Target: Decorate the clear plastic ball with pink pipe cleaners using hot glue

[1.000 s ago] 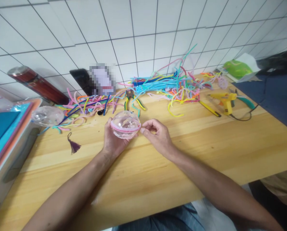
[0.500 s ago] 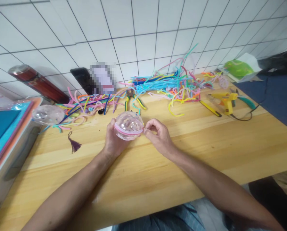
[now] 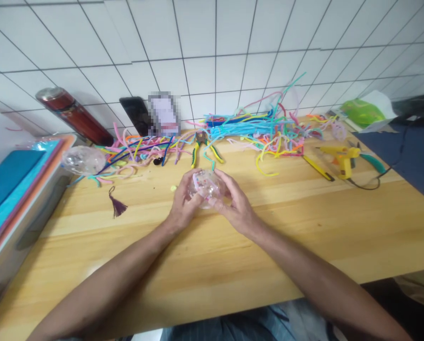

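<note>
A clear faceted plastic ball (image 3: 207, 182) with a pink strip on it is held low over the wooden table, near its middle. My left hand (image 3: 185, 201) wraps its left side, and my right hand (image 3: 235, 201) grips the right side. Both thumbs press on the front of the ball, partly hiding it and the strip. Just beyond it lie pliers (image 3: 207, 148) with yellow and green handles and a bent teal pipe cleaner (image 3: 210, 161). A small pale yellow piece (image 3: 173, 188) rests left of my left hand.
Colourful pipe cleaners (image 3: 240, 127) are heaped along the tiled wall. At left are another clear ball (image 3: 84, 160), a purple tassel (image 3: 118, 204), a red flask (image 3: 75, 116) and a black phone (image 3: 136, 116). A yellow glue gun (image 3: 341, 156) and cutter (image 3: 318, 168) lie at right.
My right hand has moved from the end of the pink strip to round the ball's right side. The ball has turned, tilting the strip. The view has shifted slightly.
</note>
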Tool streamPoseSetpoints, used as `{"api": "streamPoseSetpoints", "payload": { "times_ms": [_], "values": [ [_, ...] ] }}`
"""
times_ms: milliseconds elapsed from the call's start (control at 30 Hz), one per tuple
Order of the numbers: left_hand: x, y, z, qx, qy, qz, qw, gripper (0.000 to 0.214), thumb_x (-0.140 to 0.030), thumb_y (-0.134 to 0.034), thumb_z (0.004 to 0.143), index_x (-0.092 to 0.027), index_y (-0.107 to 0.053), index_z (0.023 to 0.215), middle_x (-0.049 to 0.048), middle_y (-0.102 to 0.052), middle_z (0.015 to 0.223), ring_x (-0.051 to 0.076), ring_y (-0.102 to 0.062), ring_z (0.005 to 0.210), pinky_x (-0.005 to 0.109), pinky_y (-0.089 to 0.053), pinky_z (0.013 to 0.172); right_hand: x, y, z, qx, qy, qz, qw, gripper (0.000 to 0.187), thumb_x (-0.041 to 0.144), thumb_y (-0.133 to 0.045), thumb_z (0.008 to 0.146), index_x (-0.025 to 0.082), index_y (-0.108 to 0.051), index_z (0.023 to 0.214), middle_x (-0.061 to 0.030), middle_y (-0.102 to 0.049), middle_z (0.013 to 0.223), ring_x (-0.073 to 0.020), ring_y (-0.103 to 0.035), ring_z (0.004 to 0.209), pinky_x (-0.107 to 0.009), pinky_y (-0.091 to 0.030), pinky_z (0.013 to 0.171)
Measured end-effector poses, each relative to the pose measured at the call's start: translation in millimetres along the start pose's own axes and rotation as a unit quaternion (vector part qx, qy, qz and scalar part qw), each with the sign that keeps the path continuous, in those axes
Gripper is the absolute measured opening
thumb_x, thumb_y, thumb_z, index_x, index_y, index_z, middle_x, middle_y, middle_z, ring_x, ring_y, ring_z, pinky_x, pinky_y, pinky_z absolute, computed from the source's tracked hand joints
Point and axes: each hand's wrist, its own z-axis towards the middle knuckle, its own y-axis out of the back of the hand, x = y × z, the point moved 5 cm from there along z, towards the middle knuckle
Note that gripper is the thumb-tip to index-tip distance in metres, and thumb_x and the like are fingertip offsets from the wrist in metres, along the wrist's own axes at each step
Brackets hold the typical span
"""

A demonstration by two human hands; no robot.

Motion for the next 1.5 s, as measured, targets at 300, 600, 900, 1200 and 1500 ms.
{"api": "streamPoseSetpoints", "payload": {
  "times_ms": [300,600,900,1200,1500],
  "values": [
    [3,-8.7,-4,0.062,-0.024,-0.031,0.997,0.084,-0.057,-0.087,0.085,-0.027,-0.048,0.153,0.0149,-0.055,0.153,0.035,-0.059,0.138,0.052,-0.049,0.118,0,4,-3,-0.009,-0.031,0.029,0.999,0.082,0.066,-0.079,0.089,0.03,-0.05,0.157,-0.0112,-0.056,0.162,-0.0355,-0.055,0.15,-0.055,-0.045,0.127],
    [-1,-12.0,-3,0.067,0.026,-0.069,0.995,0.063,-0.051,-0.075,0.096,-0.029,-0.05,0.149,0.0091,-0.063,0.142,0.029,-0.065,0.125,0.045,-0.055,0.108,-5,3,-3,-0.013,-0.027,0.0,1.0,0.069,0.05,-0.073,0.097,0.03,-0.048,0.158,-0.0111,-0.053,0.164,-0.0338,-0.053,0.151,-0.055,-0.044,0.128],
    [1,-9.0,-3,0.047,0.022,-0.07,0.996,0.057,-0.05,-0.073,0.095,-0.026,-0.056,0.145,0.0092,-0.069,0.137,0.03,-0.067,0.122,0.044,-0.057,0.103,-2,0,-3,-0.019,-0.028,-0.012,0.999,0.068,0.043,-0.073,0.095,0.027,-0.048,0.155,-0.0115,-0.055,0.162,-0.0313,-0.055,0.148,-0.051,-0.046,0.126],
    [3,-10.8,1,0.066,0.067,-0.059,0.994,0.071,-0.05,-0.085,0.086,-0.027,-0.052,0.145,0.0085,-0.068,0.136,0.029,-0.07,0.118,0.043,-0.059,0.102,-7,2,-1,-0.02,-0.043,0.013,0.999,0.075,0.055,-0.077,0.092,0.027,-0.049,0.155,-0.0118,-0.057,0.16,-0.0308,-0.055,0.149,-0.049,-0.046,0.126],
    [6,-7.9,2,0.049,0.07,-0.066,0.994,0.061,-0.05,-0.078,0.091,-0.026,-0.058,0.142,0.0082,-0.071,0.132,0.028,-0.07,0.117,0.041,-0.058,0.101,-6,1,2,-0.036,-0.065,-0.001,0.997,0.079,0.061,-0.077,0.089,0.023,-0.053,0.154,-0.0138,-0.059,0.158,-0.0304,-0.058,0.145,-0.047,-0.046,0.124]
  ]
}}
